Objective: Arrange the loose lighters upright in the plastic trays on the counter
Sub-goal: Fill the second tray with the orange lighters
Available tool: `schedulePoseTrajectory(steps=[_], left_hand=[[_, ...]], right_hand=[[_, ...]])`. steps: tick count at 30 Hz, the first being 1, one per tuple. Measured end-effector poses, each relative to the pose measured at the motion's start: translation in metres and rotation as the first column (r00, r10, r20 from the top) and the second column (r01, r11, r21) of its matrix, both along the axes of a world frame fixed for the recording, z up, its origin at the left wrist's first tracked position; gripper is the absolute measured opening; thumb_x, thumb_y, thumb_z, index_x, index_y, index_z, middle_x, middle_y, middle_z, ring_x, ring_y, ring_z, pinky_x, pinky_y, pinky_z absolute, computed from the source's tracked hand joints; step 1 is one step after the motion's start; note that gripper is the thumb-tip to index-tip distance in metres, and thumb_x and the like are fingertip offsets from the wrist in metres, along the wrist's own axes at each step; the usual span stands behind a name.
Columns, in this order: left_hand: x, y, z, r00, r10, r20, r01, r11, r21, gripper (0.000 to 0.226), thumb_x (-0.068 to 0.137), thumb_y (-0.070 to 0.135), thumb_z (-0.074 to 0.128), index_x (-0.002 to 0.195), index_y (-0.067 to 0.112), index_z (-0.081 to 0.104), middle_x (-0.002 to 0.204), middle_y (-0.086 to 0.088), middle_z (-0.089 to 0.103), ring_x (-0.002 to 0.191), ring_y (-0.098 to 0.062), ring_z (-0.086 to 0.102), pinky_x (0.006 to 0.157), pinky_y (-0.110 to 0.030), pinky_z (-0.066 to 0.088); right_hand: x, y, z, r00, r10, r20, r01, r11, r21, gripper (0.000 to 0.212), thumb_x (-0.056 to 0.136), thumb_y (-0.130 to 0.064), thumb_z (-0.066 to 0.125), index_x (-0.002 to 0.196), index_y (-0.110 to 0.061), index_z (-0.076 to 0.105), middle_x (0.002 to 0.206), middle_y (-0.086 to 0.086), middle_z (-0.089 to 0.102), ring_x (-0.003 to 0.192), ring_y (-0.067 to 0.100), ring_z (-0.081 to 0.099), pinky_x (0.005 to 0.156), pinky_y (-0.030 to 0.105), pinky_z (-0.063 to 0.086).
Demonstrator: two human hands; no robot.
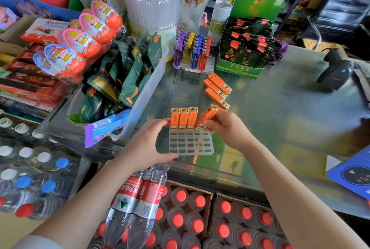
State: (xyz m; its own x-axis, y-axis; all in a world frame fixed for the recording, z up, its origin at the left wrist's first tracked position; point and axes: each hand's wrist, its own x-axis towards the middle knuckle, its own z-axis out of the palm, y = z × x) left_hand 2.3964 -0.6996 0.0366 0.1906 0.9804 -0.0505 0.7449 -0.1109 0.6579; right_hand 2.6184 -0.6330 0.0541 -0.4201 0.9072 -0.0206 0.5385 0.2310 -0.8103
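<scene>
Mid-frame, centre: I am steadying the clear plastic tray (191,144) with my left hand (147,146), thumb curling along its near-left edge and fingers reaching round the far-left corner, beside the first standing lighter. Three orange lighters (183,118) are standing upright in the tray's far row, touching side by side.

My right hand (224,128) is pinching a fourth orange lighter (207,115) near its base; it is tilting, top leaning toward upper right, base going down at the slot just right of the three. I cannot tell whether the base is already in the slot.

Four more loose lighters (217,89) are lying flat on the glass worktop (280,108), above and right of the tray, near each other. A second tray of coloured lighters (191,53) is standing further up the frame.

Risks, as I am judging them:
- Tilted lighter is catching on the slot divider and jamming, or landing in the wrong cell.
- Swinging it upright is knocking its neighbour, toppling the row.
- Tray is light and the glass smooth; if my left-hand grip is loosening, the tray is sliding away under the push.
</scene>
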Motion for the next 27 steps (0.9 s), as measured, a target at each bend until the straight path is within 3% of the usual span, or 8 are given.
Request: schedulePoseTrajectory(steps=[4, 8, 10, 11, 13, 18, 22, 27], left_hand=[[0.000, 0.001, 0.002, 1.000, -0.008, 0.001, 0.008, 1.000, 0.001, 0.085, 0.063, 0.043, 0.076, 0.134, 0.028, 0.032, 0.136, 0.007, 0.038, 0.122, -0.004, 0.035, 0.104, -0.033, 0.032], [0.001, 0.001, -0.002, 1.000, 0.007, 0.007, -0.007, 1.000, 0.012, 0.085, 0.063, 0.042, 0.077, 0.133, 0.029, 0.032, 0.136, 0.008, 0.038, 0.119, -0.001, 0.034, 0.101, -0.024, 0.029], [0.003, 0.001, -0.006, 1.000, 0.015, 0.006, -0.015, 1.000, 0.024, 0.085, 0.063, 0.042, 0.077, 0.134, 0.027, 0.032, 0.137, 0.007, 0.037, 0.118, 0.002, 0.032, 0.098, -0.018, 0.025], [0.004, 0.002, -0.007, 1.000, 0.025, 0.011, -0.025, 0.999, 0.028, 0.085, 0.064, 0.042, 0.077, 0.134, 0.026, 0.032, 0.137, 0.006, 0.037, 0.118, 0.001, 0.032, 0.098, -0.018, 0.025], [0.005, 0.004, -0.008, 0.999, 0.039, 0.020, -0.039, 0.999, 0.035, 0.083, 0.065, 0.041, 0.076, 0.134, 0.026, 0.031, 0.138, 0.006, 0.036, 0.122, -0.003, 0.033, 0.098, -0.021, 0.026], [0.007, 0.013, -0.008, 0.999, 0.032, 0.023, -0.033, 0.999, 0.040, 0.084, 0.068, 0.040, 0.074, 0.136, 0.026, 0.028, 0.139, 0.005, 0.035, 0.124, -0.005, 0.032, 0.099, -0.022, 0.025], [0.007, 0.023, -0.010, 0.998, 0.011, 0.055, -0.014, 0.999, 0.053, 0.081, 0.067, 0.039, 0.075, 0.134, 0.025, 0.032, 0.136, 0.004, 0.039, 0.122, -0.002, 0.030, 0.105, -0.029, 0.028], [0.006, 0.024, -0.012, 0.998, 0.003, 0.061, -0.009, 0.995, 0.097, 0.079, 0.066, 0.038, 0.075, 0.133, 0.023, 0.036, 0.132, 0.007, 0.042, 0.119, -0.002, 0.033, 0.105, -0.030, 0.030]], right_hand=[[-0.008, 0.006, 0.003, 0.974, 0.103, 0.202, -0.135, 0.979, 0.150, 0.007, 0.085, -0.008, 0.061, 0.080, -0.002, 0.059, 0.068, -0.013, 0.045, 0.059, 0.001, 0.047, 0.058, 0.007, 0.035], [-0.010, 0.009, 0.007, 0.930, 0.151, 0.335, -0.218, 0.960, 0.174, 0.035, 0.087, -0.014, 0.060, 0.064, -0.028, 0.037, 0.067, -0.019, 0.034, 0.056, -0.002, 0.035, 0.054, 0.012, 0.033], [-0.010, 0.007, 0.003, 0.922, 0.136, 0.362, -0.224, 0.951, 0.211, 0.022, 0.088, -0.015, 0.058, 0.072, -0.019, 0.044, 0.071, -0.012, 0.041, 0.058, 0.004, 0.039, 0.054, 0.016, 0.032], [-0.010, 0.006, 0.000, 0.919, 0.109, 0.380, -0.210, 0.949, 0.235, 0.011, 0.088, -0.015, 0.057, 0.081, -0.010, 0.050, 0.078, -0.005, 0.047, 0.061, 0.012, 0.045, 0.057, 0.023, 0.037], [-0.012, 0.004, -0.008, 0.924, 0.043, 0.379, -0.151, 0.954, 0.260, 0.015, 0.089, -0.014, 0.056, 0.092, 0.001, 0.053, 0.090, 0.010, 0.054, 0.072, 0.027, 0.054, 0.063, 0.038, 0.045], [-0.007, 0.012, -0.009, 0.951, -0.072, 0.302, -0.022, 0.955, 0.296, 0.014, 0.081, 0.004, 0.055, 0.094, 0.004, 0.061, 0.105, 0.017, 0.058, 0.077, 0.022, 0.051, 0.071, 0.019, 0.035], [0.008, 0.030, -0.010, 0.827, -0.458, 0.328, 0.319, 0.861, 0.397, 0.023, 0.083, 0.000, 0.048, 0.103, 0.004, 0.058, 0.107, 0.023, 0.054, 0.091, 0.039, 0.053, 0.078, 0.040, 0.044], [0.006, 0.036, -0.018, 0.766, -0.471, 0.438, 0.381, 0.881, 0.280, 0.023, 0.088, -0.016, 0.053, 0.102, 0.003, 0.053, 0.104, 0.021, 0.054, 0.094, 0.038, 0.052, 0.078, 0.042, 0.043]])
